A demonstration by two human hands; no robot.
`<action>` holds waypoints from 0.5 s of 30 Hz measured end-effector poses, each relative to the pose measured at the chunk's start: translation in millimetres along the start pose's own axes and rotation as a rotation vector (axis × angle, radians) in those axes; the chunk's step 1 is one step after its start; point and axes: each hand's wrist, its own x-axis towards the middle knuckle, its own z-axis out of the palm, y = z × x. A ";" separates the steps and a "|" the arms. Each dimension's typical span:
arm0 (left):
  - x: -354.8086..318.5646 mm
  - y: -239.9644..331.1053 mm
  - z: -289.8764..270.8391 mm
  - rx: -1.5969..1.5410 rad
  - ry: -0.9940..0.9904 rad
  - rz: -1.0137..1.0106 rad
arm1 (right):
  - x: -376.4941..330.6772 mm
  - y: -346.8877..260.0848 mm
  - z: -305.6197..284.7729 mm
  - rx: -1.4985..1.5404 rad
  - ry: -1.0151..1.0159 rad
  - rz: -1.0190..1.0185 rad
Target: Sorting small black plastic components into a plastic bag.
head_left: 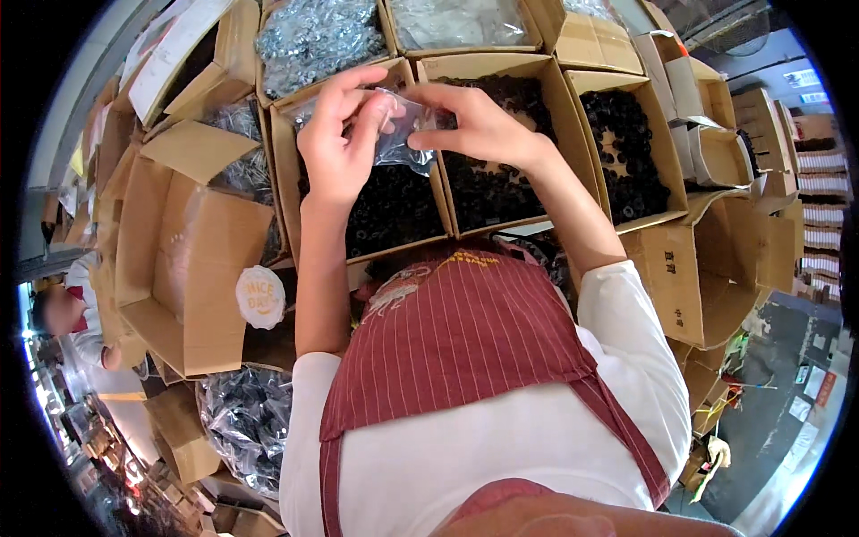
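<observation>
My left hand [338, 134] and my right hand [474, 125] are raised together over the cardboard boxes, both pinching a small clear plastic bag [404, 134] with a few small dark parts in it. The left fingers grip the bag's top left edge, the right fingers its right side. Directly below the bag sit two open boxes full of small black parts [394, 210], [492, 183]. My red striped apron [465, 331] fills the lower middle.
Another box of black knob-like parts [626, 152] stands at the right. Boxes of shiny metal parts [318, 36] and clear bags [456, 20] sit at the back. An empty open carton [192, 259] is at the left, a plastic bag of dark parts [246, 421] below it. A person [67, 318] is at far left.
</observation>
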 end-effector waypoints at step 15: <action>-23.5 -13.3 16.9 0.176 0.079 -0.278 | -30.5 -19.1 -5.2 0.132 0.177 0.100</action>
